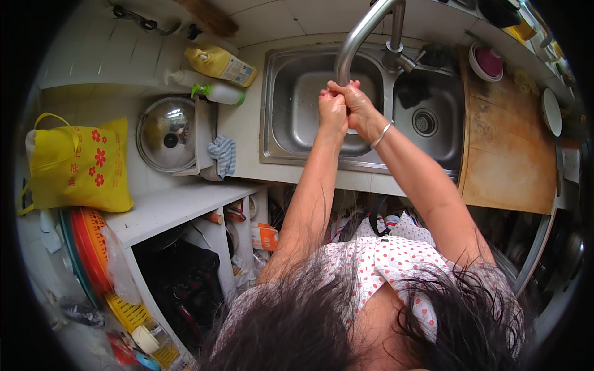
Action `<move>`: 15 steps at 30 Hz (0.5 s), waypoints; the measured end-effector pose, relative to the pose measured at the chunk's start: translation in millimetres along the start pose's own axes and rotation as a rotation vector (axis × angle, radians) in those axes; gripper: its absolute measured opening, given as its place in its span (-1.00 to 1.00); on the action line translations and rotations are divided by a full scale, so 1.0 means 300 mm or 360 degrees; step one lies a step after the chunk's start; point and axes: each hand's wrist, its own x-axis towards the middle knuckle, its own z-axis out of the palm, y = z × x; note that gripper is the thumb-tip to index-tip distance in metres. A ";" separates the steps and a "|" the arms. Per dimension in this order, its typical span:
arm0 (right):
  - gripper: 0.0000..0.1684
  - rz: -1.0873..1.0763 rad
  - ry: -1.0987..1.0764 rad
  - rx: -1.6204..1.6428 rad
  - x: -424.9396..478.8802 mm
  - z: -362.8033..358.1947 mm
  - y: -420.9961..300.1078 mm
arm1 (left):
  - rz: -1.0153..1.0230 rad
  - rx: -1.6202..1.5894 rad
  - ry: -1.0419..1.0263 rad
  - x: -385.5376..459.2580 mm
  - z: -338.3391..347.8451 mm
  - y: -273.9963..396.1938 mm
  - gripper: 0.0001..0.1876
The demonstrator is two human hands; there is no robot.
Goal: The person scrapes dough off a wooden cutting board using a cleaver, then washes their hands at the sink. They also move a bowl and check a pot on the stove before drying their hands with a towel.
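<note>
My left hand (332,111) and my right hand (360,104) are pressed together just below the spout of the metal faucet (345,60). Their fingers are curled and overlap, and no object shows between them; the palms are hidden. The skin glistens wet. Whether water is running cannot be made out. Both hands are over the larger left basin (297,97) of a stainless steel double sink, with its drain mostly hidden behind them. A silver bangle (382,135) circles my right wrist. The smaller right basin (427,97) has a drain strainer (424,122) and a dark thing near its back wall.
Left of the sink stand a yellow jug (220,66), a green-topped pump bottle (219,93), a glass-lidded pot (169,134) and a blue-striped cloth (222,155). Further left is a yellow bag (81,162). A wooden board (510,153) covers the right side, with a bowl (485,62) on it.
</note>
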 end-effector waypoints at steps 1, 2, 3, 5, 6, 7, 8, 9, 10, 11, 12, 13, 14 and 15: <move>-0.75 -0.0035 -0.0047 0.0004 0.007 -0.014 -0.012 | -0.0012 -0.0363 -0.0054 -0.012 -0.009 -0.007 -0.67; -0.77 -0.0072 -0.0094 0.0008 0.014 -0.028 -0.020 | -0.0024 -0.0726 -0.0111 -0.021 -0.015 -0.012 -0.68; -0.79 -0.0108 -0.0140 0.0018 0.018 -0.034 -0.018 | -0.0038 -0.1084 -0.0166 -0.031 -0.019 -0.008 -0.69; -0.84 -0.0460 -0.0073 -0.0351 0.040 -0.047 -0.009 | -0.0120 -0.1098 -0.0162 -0.046 -0.019 0.005 -0.82; -0.83 -0.0685 -0.0050 -0.0596 0.077 -0.087 -0.010 | -0.0095 -0.1003 -0.0100 -0.082 0.034 0.036 -0.85; -0.76 -0.0892 -0.0037 -0.0856 0.065 -0.067 -0.008 | -0.0054 -0.0917 -0.0025 -0.113 0.066 0.064 -0.87; -0.80 -0.0834 0.0048 -0.0729 0.046 -0.052 0.006 | 0.0111 -0.0681 0.0122 -0.129 0.084 0.070 -0.83; -0.84 -0.1087 0.0065 -0.1431 0.015 -0.043 0.005 | 0.0138 -0.0276 0.0165 -0.128 0.079 0.069 -0.83; -0.88 -0.1320 0.0076 -0.2141 -0.008 -0.042 0.005 | 0.0161 0.0130 0.0205 -0.114 0.073 0.070 -0.82; -0.90 -0.1530 0.0081 -0.2859 -0.023 -0.049 0.012 | 0.0179 0.0536 0.0240 -0.099 0.068 0.074 -0.81; -0.69 -0.1385 0.0039 -0.2176 -0.040 -0.065 0.019 | 0.0161 0.0395 0.0197 -0.086 0.085 0.094 -0.82; -0.75 -0.1605 -0.0074 -0.2439 -0.048 -0.068 0.036 | 0.0002 0.0285 0.0140 -0.050 0.052 0.105 -0.83; -0.79 -0.1829 -0.0195 -0.2696 -0.053 -0.071 0.053 | -0.0156 0.0173 0.0082 -0.004 0.006 0.118 -0.84; -0.81 -0.2055 -0.0306 -0.2955 -0.060 -0.074 0.058 | -0.0319 0.0059 0.0009 0.013 0.001 0.142 -0.84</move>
